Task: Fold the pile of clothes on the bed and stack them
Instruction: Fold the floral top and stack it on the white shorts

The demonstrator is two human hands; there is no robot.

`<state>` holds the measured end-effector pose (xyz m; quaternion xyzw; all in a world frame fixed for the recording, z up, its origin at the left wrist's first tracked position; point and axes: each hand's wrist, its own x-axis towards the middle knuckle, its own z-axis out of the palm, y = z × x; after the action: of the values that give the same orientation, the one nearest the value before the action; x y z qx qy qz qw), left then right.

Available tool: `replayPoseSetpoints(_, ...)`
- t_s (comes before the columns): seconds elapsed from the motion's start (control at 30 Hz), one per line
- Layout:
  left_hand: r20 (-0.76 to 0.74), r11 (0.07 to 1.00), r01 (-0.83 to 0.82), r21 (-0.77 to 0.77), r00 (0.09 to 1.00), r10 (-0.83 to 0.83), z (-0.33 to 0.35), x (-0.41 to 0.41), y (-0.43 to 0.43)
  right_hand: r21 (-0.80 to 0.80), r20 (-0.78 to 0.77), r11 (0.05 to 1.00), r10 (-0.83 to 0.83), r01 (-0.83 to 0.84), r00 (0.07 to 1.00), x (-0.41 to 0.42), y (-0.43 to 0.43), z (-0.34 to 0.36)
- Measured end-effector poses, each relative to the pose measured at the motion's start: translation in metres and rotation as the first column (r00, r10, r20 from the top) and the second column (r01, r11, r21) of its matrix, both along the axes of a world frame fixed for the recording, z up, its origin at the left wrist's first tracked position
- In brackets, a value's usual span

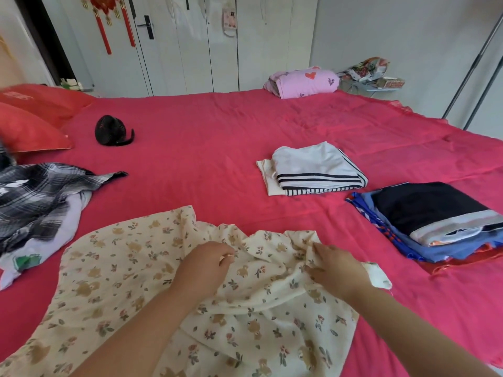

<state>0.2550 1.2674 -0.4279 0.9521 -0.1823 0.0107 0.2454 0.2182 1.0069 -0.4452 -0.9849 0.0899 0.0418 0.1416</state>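
Across the lower middle of the frame, on the pink bed (pixel 217 126), a cream floral garment (pixel 114 268); flat toward the lower left, bunched into ridges along its upper edge at centre; long axis apparently slanting from lower left up toward centre right. On that bunched edge, both hands: left hand (pixel 204 268) with fingers curled, tips pinching a fold just beyond the knuckles; right hand (pixel 337 273) with fingers and thumb closed on a gathered ridge at its left side; slack, crumpled cloth between the two. Judged to be at the spreading-out stage, no fold made yet; next move likely to call for drawing the two pinches apart along the upper edge; left hand nearer the wide loose spread, right hand nearer the finished work. At right of frame, well apart from the hands, a striped folded stack (pixel 315 170) and a dark-and-blue stack (pixel 435 213); at the left edge, an unfolded plaid heap (pixel 35 197).
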Motion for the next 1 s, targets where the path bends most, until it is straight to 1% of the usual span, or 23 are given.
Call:
replayPoseSetpoints(0.1,-0.018,1.0,-0.019,0.025,1.0,0.019,0.002,0.028,-0.007,-0.013,0.1,0.995,-0.094,0.096,0.99,0.02,-0.019,0.006)
replayPoseSetpoints(0.2,-0.034,0.998,-0.004,0.057,0.999,0.006,-0.003,0.057,-0.018,0.066,0.188,0.978,-0.205,0.196,0.961,0.039,-0.05,0.021)
replayPoseSetpoints(0.27,-0.074,0.998,0.041,0.04,0.997,-0.037,-0.01,0.073,-0.027,0.172,0.234,0.962,-0.251,0.214,0.939,0.049,-0.066,0.03)
replayPoseSetpoints(0.33,-0.19,0.996,0.081,0.034,0.979,-0.073,-0.017,0.087,-0.038,0.25,0.279,0.944,-0.284,0.216,0.917,0.058,-0.079,0.036)
replayPoseSetpoints(0.4,-0.311,0.994,0.085,0.067,0.948,-0.06,-0.024,0.099,-0.047,0.291,0.311,0.924,-0.335,0.246,0.889,0.067,-0.09,0.041)
replayPoseSetpoints(0.43,-0.347,0.993,0.089,0.078,0.936,-0.056,-0.027,0.105,-0.05,0.3,0.315,0.918,-0.352,0.26,0.881,0.072,-0.096,0.042)
replayPoseSetpoints(0.47,-0.352,0.992,0.095,0.087,0.934,-0.059,-0.029,0.111,-0.052,0.297,0.32,0.917,-0.357,0.265,0.877,0.078,-0.102,0.042)
replayPoseSetpoints(0.53,-0.292,0.995,0.071,0.071,0.955,-0.048,-0.03,0.123,-0.055,0.27,0.337,0.924,-0.354,0.271,0.872,0.088,-0.116,0.04)
replayPoseSetpoints(0.57,-0.253,0.999,0.021,0.034,0.967,-0.011,-0.028,0.128,-0.057,0.255,0.346,0.927,-0.354,0.276,0.869,0.093,-0.122,0.04)
replayPoseSetpoints(0.67,-0.109,0.971,-0.176,-0.162,0.981,0.159,-0.016,0.151,-0.066,0.21,0.364,0.931,-0.358,0.299,0.86,0.111,-0.139,0.038)
replayPoseSetpoints(0.73,0.032,0.958,-0.227,-0.175,0.971,0.236,-0.006,0.168,-0.075,0.185,0.369,0.93,-0.364,0.317,0.855,0.123,-0.148,0.036)
replayPoseSetpoints(0.8,0.103,0.957,-0.238,-0.167,0.961,0.257,0.001,0.183,-0.084,0.168,0.363,0.928,-0.371,0.332,0.855,0.134,-0.152,0.032)
replayPoseSetpoints(0.87,0.07,0.959,-0.251,-0.131,0.963,0.262,0.001,0.192,-0.092,0.159,0.346,0.924,-0.381,0.347,0.858,0.145,-0.151,0.025)
replayPoseSetpoints(0.9,0.024,0.96,-0.265,-0.085,0.963,0.268,-0.002,0.194,-0.095,0.166,0.335,0.924,-0.381,0.344,0.862,0.15,-0.149,0.022)
replayPoseSetpoints(0.97,-0.116,0.962,-0.27,0.03,0.955,0.272,-0.013,0.192,-0.098,0.189,0.313,0.932,-0.355,0.308,0.881,0.154,-0.141,0.015)
replayPoseSetpoints(1.0,-0.146,0.968,-0.245,0.056,0.957,0.25,-0.019,0.187,-0.098,0.16,0.322,0.946,-0.319,0.281,0.891,0.154,-0.136,0.01)
